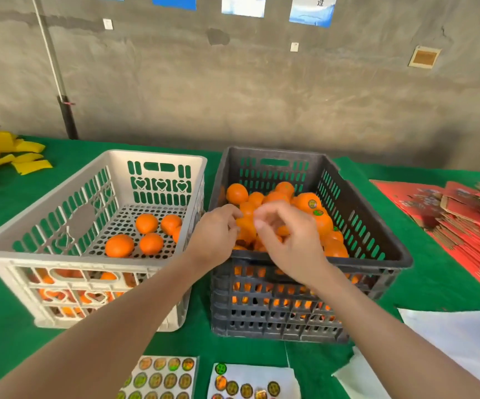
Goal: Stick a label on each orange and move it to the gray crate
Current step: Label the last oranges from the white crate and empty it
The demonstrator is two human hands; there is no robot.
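Over the green table (8, 283), the left hand (215, 234) grips a likely firm, light orange (246, 226) by its sides; the right hand (287, 240), fingers curled, pinches something unclear.

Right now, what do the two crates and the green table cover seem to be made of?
Light crate: moulded plastic, matte off-white, judging by its slotted, heart-cut walls and perforated floor. Dark crate: likewise moulded plastic, dull dark gray, with slotted walls. Table cover: probably felt or similar fabric, green, matte, slightly fuzzy, no sheen.
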